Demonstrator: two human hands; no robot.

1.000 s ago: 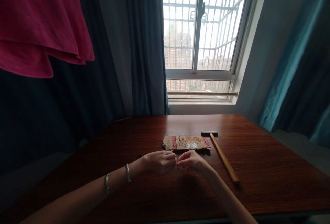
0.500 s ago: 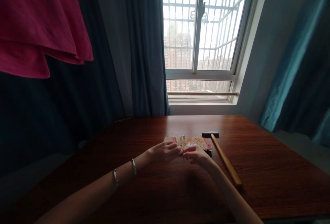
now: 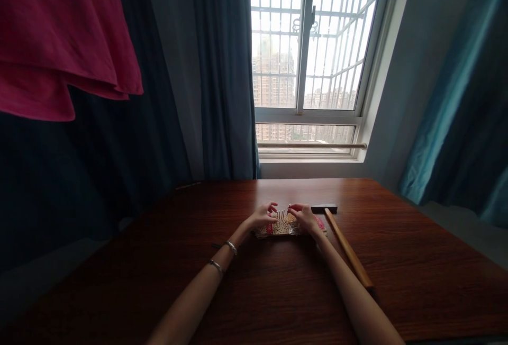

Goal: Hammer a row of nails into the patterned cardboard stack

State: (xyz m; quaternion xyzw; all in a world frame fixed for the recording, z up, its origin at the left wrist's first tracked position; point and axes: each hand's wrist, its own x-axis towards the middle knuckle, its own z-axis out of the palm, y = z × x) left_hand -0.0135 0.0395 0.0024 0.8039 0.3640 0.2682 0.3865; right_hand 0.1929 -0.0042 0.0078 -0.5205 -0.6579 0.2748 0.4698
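A flat, patterned board (image 3: 282,228) with many small dark dots and red and yellow areas lies on the table. Several thin nails (image 3: 280,215) stand upright in a row on it. My right hand (image 3: 305,217) is over the board's right part, thumb and fingertips pinching a nail (image 3: 288,210) held upright just right of that row. Whether its tip touches the board I cannot tell. At the board's left end is my left hand (image 3: 262,216), fingers bent and apart beside the standing nails, with nothing visible in them.
A hammer with a wooden handle (image 3: 349,250) and a dark head (image 3: 325,209) lies right of the board. Small dark thin pieces (image 3: 216,245) are beside my left wrist on the brown table (image 3: 254,297). Behind are a window (image 3: 305,70) and a blue curtain (image 3: 226,70).
Both hands have moved apart and away from me, from the board's near edge to above it. The right hand has brought the nail beside the upright row; the left fingers have opened.
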